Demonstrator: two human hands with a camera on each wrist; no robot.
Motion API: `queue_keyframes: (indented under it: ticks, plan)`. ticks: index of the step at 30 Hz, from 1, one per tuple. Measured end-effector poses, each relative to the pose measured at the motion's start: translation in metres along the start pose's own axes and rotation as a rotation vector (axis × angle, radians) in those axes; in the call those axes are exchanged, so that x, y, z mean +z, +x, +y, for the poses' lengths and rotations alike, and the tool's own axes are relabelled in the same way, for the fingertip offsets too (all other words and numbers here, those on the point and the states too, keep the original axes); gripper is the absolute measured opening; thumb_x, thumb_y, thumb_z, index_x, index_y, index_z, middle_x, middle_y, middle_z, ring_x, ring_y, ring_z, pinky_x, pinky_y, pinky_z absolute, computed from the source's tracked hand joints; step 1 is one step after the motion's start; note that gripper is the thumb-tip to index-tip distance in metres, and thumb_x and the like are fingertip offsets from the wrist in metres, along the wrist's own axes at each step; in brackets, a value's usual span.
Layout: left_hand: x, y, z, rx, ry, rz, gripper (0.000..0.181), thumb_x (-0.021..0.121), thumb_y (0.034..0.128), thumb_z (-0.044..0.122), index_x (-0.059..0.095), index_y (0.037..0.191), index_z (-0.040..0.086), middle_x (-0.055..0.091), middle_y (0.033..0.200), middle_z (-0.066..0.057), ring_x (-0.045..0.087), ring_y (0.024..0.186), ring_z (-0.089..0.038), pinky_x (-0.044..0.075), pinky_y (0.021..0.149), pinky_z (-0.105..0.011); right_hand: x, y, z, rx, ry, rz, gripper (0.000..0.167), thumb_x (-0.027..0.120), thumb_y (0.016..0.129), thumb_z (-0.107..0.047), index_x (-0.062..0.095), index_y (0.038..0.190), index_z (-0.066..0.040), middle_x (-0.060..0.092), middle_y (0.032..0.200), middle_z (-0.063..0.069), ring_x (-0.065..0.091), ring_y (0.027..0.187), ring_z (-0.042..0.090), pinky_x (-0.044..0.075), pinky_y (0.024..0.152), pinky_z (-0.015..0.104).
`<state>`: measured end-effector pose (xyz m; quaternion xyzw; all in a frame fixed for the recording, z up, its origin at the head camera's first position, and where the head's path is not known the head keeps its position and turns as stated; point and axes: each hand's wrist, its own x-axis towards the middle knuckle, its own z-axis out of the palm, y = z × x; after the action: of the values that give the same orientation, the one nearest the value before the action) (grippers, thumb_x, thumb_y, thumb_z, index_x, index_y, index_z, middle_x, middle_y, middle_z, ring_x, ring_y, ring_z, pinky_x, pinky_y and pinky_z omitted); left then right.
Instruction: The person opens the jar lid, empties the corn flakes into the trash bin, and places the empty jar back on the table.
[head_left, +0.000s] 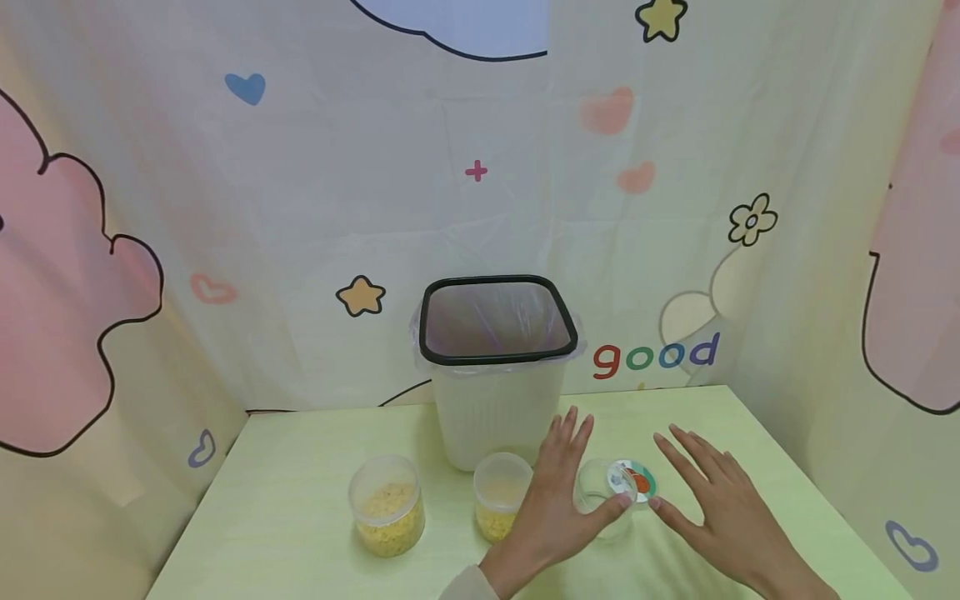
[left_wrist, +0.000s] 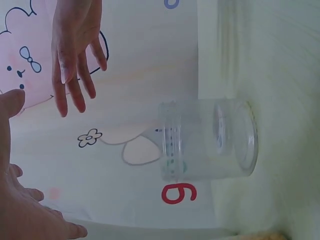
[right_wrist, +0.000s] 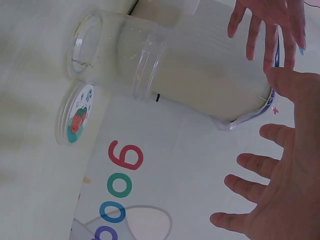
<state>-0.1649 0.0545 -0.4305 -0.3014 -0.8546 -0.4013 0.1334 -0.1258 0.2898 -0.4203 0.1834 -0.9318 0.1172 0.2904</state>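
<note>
A clear, screw-necked jar (head_left: 593,478) stands upright on the table, with nothing visible inside apart from a few specks near its base in the right wrist view. Just behind it and to the right lies a round lid (right_wrist: 77,116) with a red and teal printed picture. My left hand (head_left: 551,492) hovers at the jar's left, fingers spread and holding nothing. On the other side my right hand (head_left: 723,512) is also raised with its fingers apart. Both wrist views show the jar (left_wrist: 210,140) standing apart from the hands.
Two clear tubs, one (head_left: 387,510) at the left and one (head_left: 498,492) partly behind my left hand, hold yellow crumbly bits. A white bin (head_left: 495,408) with a black rim and a plastic liner stands behind them. A printed curtain (head_left: 315,183) surrounds the table.
</note>
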Motion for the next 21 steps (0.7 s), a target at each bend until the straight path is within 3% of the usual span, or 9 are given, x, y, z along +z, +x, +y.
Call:
queue_keyframes:
  ticks: [11,21]
  plan:
    - [-0.019,-0.006,-0.006,0.136,0.213,0.092,0.082,0.052,0.0919,0.063,0.012,0.158,0.034,0.007,0.167,0.005,0.015,0.153,-0.034,0.026,0.117,-0.059,0.001,0.011,-0.008,-0.009,0.024,-0.012,0.078,0.074,0.083,-0.037,0.040,0.151,-0.022,0.041,0.153,0.011,0.030,0.144,0.025,-0.001,0.125,0.029]
    - [-0.037,-0.012,-0.013,0.155,0.324,0.107,0.082,0.055,0.0905,0.062,0.014,0.157,0.037,0.014,0.167,0.001,0.015,0.152,-0.038,0.024,0.117,-0.062,0.006,0.021,-0.019,0.003,0.055,-0.037,0.076,0.072,0.086,-0.040,0.037,0.152,-0.025,0.039,0.156,0.008,0.029,0.146,0.025,-0.001,0.125,0.030]
